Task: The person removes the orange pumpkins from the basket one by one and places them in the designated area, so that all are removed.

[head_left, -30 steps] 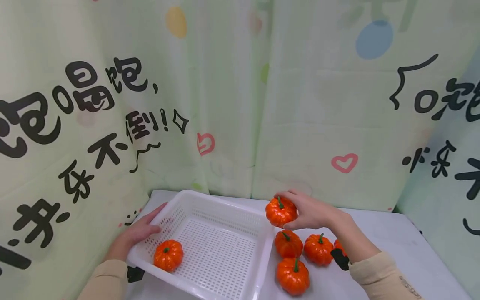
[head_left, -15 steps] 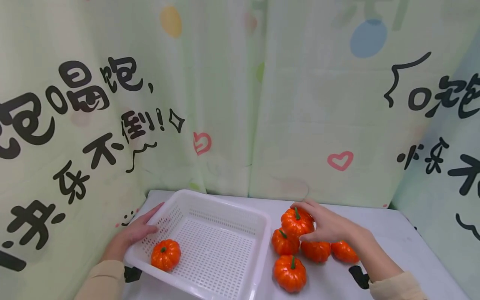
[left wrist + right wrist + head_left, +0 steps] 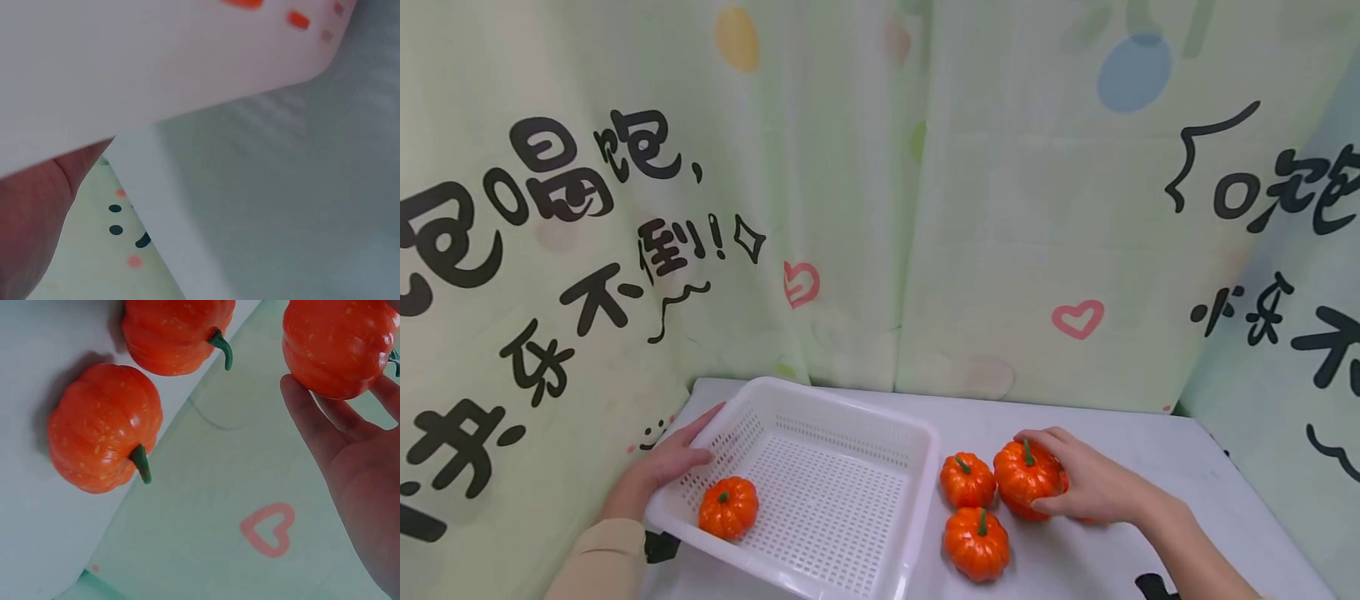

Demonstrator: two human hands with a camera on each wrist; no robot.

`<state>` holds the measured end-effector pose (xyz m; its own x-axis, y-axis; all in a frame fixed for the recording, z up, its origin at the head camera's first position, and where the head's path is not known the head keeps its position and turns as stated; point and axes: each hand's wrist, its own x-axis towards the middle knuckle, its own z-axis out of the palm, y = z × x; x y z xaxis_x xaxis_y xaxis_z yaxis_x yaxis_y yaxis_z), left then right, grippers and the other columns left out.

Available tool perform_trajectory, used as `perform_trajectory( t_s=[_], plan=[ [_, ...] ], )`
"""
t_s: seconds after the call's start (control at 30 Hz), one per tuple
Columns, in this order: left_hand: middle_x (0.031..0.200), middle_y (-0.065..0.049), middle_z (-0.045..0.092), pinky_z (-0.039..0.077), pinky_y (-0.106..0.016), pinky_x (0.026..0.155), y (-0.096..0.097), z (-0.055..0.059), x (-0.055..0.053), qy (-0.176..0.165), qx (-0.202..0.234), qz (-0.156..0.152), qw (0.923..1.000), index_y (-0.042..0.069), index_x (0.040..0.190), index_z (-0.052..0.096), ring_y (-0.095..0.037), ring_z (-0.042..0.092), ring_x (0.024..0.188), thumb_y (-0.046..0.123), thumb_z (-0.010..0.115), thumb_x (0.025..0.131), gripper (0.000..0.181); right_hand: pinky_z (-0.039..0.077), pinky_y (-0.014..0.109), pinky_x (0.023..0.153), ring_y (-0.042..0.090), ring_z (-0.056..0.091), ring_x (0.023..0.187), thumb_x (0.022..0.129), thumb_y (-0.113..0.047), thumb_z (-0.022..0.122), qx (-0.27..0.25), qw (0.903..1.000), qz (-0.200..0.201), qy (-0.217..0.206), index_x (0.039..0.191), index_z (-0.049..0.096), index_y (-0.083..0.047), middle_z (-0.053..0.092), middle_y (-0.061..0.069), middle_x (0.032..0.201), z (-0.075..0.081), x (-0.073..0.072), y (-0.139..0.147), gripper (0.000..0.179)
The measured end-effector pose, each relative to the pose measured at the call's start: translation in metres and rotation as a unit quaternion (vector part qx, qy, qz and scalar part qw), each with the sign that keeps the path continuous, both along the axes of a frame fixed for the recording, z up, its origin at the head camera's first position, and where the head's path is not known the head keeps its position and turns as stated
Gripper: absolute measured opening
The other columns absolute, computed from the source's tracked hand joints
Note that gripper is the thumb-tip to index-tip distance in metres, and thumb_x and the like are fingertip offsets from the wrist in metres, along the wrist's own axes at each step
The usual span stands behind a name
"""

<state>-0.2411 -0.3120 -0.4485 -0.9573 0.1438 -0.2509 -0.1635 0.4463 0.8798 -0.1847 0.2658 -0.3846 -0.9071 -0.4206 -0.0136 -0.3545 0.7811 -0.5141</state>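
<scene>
The right hand [image 3: 1086, 479], partly curled, holds a pumpkin [image 3: 1024, 482] between thumb and fingers, left of its palm; the left hand [image 3: 658, 467] grips the basket [image 3: 838, 419] by its left rim

Left wrist view dim, perhaps out-of-focus.

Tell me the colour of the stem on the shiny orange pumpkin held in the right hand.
The stem is green, showing best in the head view.
</scene>
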Motion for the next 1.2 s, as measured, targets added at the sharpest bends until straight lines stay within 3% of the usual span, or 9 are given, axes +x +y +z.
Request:
perform_trajectory(
  t_s=[0.33,0.63,1.0,1.13,1.2],
  plan=[
    [0.158,-0.026,0.027,0.057,-0.053,0.084,-0.001,-0.003,-0.002,0.000,0.001,-0.006,1.0000,0.028,0.163,0.018,-0.042,0.051,0.121,0.008,0.057,0.095,0.081,0.058,0.049,0.083,0.034,0.052,0.115,0.075,-0.032,0.087,-0.018,0.9993,-0.015,-0.030,0.139,0.053,-0.009,0.049,0.014,0.129,-0.016,0.016,0.013,0.076],
    [0.158,-0.025,0.028,0.057,-0.052,0.084,0.000,-0.003,-0.001,0.001,0.002,-0.001,1.0000,0.029,0.163,0.017,-0.042,0.052,0.121,0.009,0.058,0.095,0.082,0.055,0.049,0.082,0.031,0.052,0.111,0.077,-0.034,0.086,-0.003,0.9999,-0.004,-0.015,0.139,0.055,-0.011,0.049,0.009,0.123,-0.033,0.030,0.021,0.073],
    [0.158,-0.025,0.028,0.057,-0.052,0.085,0.000,-0.002,0.001,-0.003,0.008,-0.005,0.9999,0.029,0.163,0.016,-0.040,0.053,0.119,0.010,0.058,0.096,0.082,0.052,0.065,0.084,0.039,0.052,0.113,0.077,-0.031,0.086,-0.014,0.9958,-0.018,-0.089,0.139,0.055,-0.009,0.045,0.022,0.133,-0.057,0.036,0.026,0.073],
    [0.159,-0.025,0.026,0.057,-0.052,0.085,0.000,-0.002,0.000,-0.002,0.003,-0.005,1.0000,0.030,0.163,0.015,-0.041,0.052,0.121,0.012,0.058,0.096,0.082,0.053,0.064,0.084,0.038,0.052,0.112,0.076,-0.030,0.086,-0.020,0.9946,-0.021,-0.100,0.139,0.054,-0.007,0.046,0.020,0.131,-0.063,0.039,0.026,0.074],
    [0.159,-0.025,0.026,0.057,-0.052,0.085,0.000,-0.002,0.000,-0.003,0.003,-0.004,1.0000,0.030,0.163,0.015,-0.041,0.052,0.120,0.012,0.059,0.096,0.082,0.053,0.063,0.083,0.036,0.052,0.112,0.077,-0.029,0.086,-0.027,0.9909,-0.041,-0.125,0.140,0.055,-0.008,0.047,0.016,0.131,-0.065,0.040,0.024,0.073]
  ],
)
